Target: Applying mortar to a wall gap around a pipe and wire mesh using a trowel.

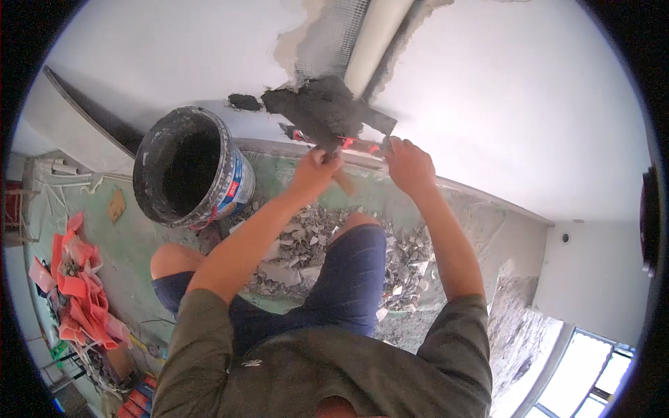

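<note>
My left hand (315, 171) is closed on a wooden-handled tool (343, 182), its head hidden in dark grey mortar (317, 104). My right hand (410, 164) is closed on a flat tool (366, 145) with red parts, partly covered by the mortar. A grey metal blade edge (382, 122) shows just above my right fingers. The mortar lies heaped against the white wall (502, 104), below a cream pipe (373, 35) set in a channel with mesh beside it. A large bucket (226, 181), dark and crusted inside, stands to the left of my hands.
Broken rubble (293, 258) lies on the green floor (139, 265) around my knees. Crumpled pink-red material (73, 285) and thin white pipes (59, 174) lie at the left. A curved panel (83, 129) is behind the bucket. A window (571, 369) is at the lower right.
</note>
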Tool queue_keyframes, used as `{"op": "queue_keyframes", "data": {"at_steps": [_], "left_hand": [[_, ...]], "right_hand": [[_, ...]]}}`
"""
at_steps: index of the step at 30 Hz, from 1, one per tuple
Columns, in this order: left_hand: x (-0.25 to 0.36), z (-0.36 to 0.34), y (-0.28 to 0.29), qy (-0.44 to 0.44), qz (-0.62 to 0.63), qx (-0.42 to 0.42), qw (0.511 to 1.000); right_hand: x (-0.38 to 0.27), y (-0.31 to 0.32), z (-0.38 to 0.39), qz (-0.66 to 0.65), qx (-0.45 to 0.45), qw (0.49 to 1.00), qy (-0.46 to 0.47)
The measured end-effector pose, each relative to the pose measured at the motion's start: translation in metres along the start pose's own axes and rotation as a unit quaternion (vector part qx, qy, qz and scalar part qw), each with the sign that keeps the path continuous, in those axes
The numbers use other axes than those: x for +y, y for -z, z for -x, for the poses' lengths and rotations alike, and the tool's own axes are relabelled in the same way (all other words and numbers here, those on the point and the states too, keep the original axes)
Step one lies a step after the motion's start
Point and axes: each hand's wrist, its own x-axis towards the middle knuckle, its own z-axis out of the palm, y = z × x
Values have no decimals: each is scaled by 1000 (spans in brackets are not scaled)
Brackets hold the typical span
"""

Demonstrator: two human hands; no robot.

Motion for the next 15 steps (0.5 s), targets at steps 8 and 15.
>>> {"op": "queue_keyframes", "data": {"at_steps": [8, 15], "left_hand": [[46, 54, 72, 94, -57, -104, 989], [99, 116, 115, 200, 113, -96, 968]], "right_hand": [[8, 8, 26, 1, -28, 993, -112], [-12, 3, 43, -37, 5, 991, -129]]}}
